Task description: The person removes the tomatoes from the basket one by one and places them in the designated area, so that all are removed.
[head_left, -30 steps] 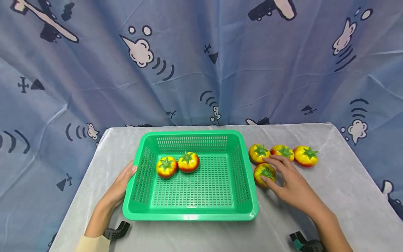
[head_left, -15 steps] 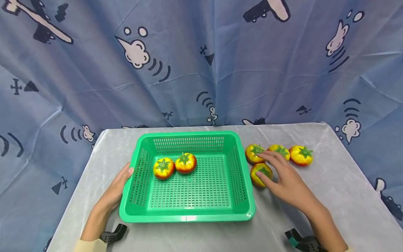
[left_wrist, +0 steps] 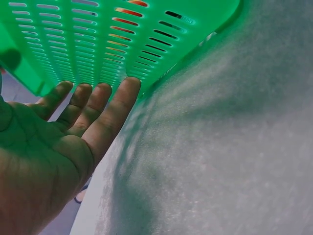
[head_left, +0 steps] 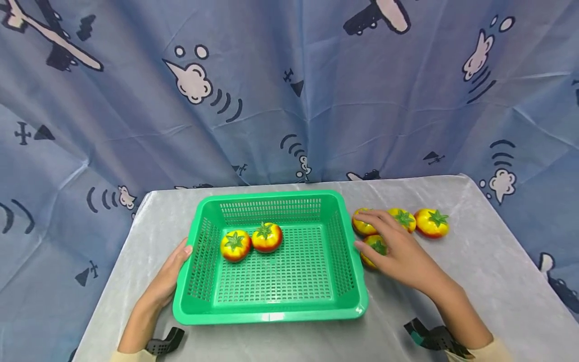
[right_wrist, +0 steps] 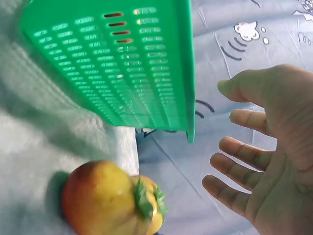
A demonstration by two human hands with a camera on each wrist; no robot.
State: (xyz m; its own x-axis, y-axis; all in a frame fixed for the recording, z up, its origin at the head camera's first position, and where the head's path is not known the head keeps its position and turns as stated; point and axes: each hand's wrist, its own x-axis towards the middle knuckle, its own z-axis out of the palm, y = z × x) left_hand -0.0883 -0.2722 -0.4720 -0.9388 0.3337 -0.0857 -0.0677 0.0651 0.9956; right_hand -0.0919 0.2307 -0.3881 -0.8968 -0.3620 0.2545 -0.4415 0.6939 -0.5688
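A green plastic basket point(head_left: 271, 317) stands on the table with two yellow-and-red tomatoes point(head_left: 235, 246) inside, each with a green leafy top. At its left side my left hand point(head_left: 165, 276) holds the wall, thumb on the rim and fingers point(left_wrist: 112, 110) flat against the outside. Over the tomatoes to the right of the basket hovers my right hand point(head_left: 398, 251), holding nothing. Its fingers are spread and point toward the basket's right rim. It partly covers the near tomato point(head_left: 371, 256) and the one behind it point(head_left: 362, 226). The right wrist view shows a gap between this hand point(right_wrist: 283, 161) and the tomatoes.
Two more tomatoes, one point(head_left: 403, 218) partly behind my right hand and another point(head_left: 431, 222) farther right, lie on the grey-white tablecloth point(head_left: 479, 271). A blue patterned curtain point(head_left: 271, 100) hangs behind the table's far edge.
My right hand has shifted left from around the near tomato toward the basket's rim, its fingers opening wider. The near tomato stays on the table. My left hand keeps its place on the basket.
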